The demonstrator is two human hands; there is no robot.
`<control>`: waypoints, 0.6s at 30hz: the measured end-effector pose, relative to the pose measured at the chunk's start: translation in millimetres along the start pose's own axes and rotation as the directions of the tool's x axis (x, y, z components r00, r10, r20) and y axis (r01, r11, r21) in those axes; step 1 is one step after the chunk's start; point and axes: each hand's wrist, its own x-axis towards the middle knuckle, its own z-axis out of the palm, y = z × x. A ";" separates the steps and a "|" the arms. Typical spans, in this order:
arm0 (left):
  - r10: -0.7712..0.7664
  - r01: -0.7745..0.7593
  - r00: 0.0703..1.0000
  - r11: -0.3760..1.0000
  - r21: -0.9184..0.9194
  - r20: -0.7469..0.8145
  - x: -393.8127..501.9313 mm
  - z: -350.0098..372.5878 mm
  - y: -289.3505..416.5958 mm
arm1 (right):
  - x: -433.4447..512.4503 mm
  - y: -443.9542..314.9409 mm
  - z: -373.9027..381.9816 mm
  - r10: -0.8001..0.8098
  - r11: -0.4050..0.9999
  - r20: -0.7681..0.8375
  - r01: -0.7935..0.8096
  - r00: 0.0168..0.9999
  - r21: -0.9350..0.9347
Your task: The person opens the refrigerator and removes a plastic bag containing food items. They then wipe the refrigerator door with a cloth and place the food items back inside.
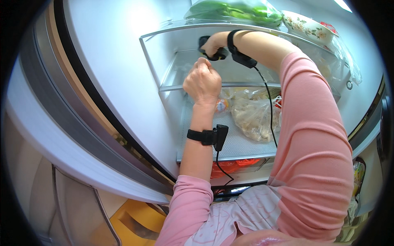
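Note:
My right hand (214, 45) reaches deep into the refrigerator, over the middle glass shelf (246, 69). It grips a bunched dark cloth (219, 54) with small yellow spots, close to the back of the compartment. Just below it in view, my left hand (203, 80) is closed in a fist in front of the shelf's front edge (246, 85). Its back faces me, its curled fingers are mostly hidden, and nothing shows in it. Each wrist wears a black strap with a small device (220, 137) and a cable.
Above is a shelf with bagged green vegetables (234, 12) and a floral bowl (307, 28). Below, a knotted plastic bag of food (255, 118) and a small wrapped round item (221, 105) rest on a textured shelf (203, 150). A red bag (229, 168) lies underneath. The open door (92, 147) stands left.

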 end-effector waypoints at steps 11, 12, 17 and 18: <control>0.057 -0.064 0.981 0.997 -0.032 -0.187 1.6 3.1 -3.8 | -82.2 -37.1 37.8 -0.438 0.766 -0.302 0.527 0.847 0.367; 0.092 -0.095 0.975 0.995 -0.008 -0.204 2.2 4.0 -4.9 | -96.6 -31.2 56.4 -0.421 0.751 -0.384 0.553 0.822 0.361; 0.121 -0.111 0.981 0.991 0.074 -0.151 2.1 5.3 -3.2 | -178.1 0.7 120.2 -0.178 0.906 -0.548 0.354 0.817 0.233; 0.098 -0.088 0.991 0.991 0.100 -0.093 2.1 4.0 -1.9 | -194.7 5.8 138.2 -0.071 0.972 -0.656 0.200 0.751 0.124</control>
